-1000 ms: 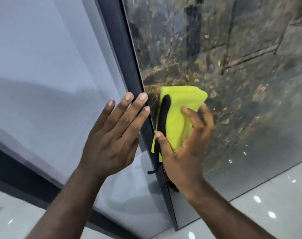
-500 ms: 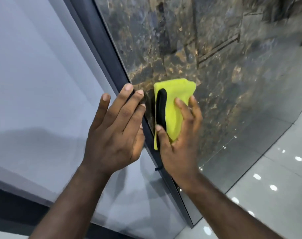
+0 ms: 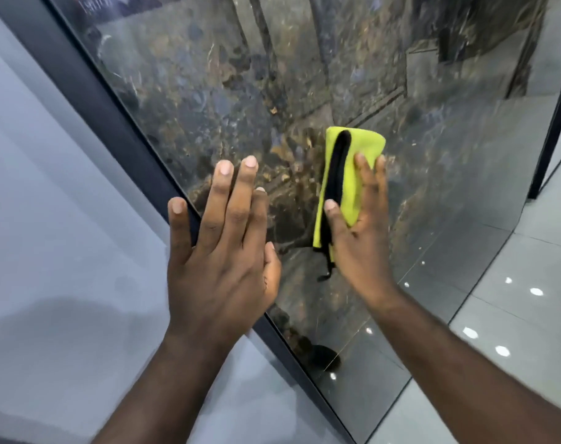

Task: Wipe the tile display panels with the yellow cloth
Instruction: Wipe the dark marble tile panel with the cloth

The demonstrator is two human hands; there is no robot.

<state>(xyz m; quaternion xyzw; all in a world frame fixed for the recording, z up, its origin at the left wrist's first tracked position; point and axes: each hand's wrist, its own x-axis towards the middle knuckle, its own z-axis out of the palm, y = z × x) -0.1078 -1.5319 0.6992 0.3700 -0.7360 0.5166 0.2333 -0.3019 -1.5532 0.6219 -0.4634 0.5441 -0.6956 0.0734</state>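
A glossy dark tile panel (image 3: 433, 161) with brown and gold marbling fills the upper right. My right hand (image 3: 359, 238) presses a folded yellow cloth (image 3: 348, 187) with a black edge against it, thumb and fingers curled round the fold. My left hand (image 3: 218, 251) lies flat with straight fingers across the dark frame strip (image 3: 106, 104), fingertips on the dark panel. Left of the strip stands a pale grey tile panel (image 3: 48, 219).
A shiny grey tiled floor (image 3: 522, 315) with light reflections lies at the lower right. Another dark frame post (image 3: 551, 123) stands at the right edge. The dark panel mirrors the room.
My right hand has slid the cloth rightward, away from the frame strip onto the panel's face. My left hand has shifted right across the strip. The view has tilted.
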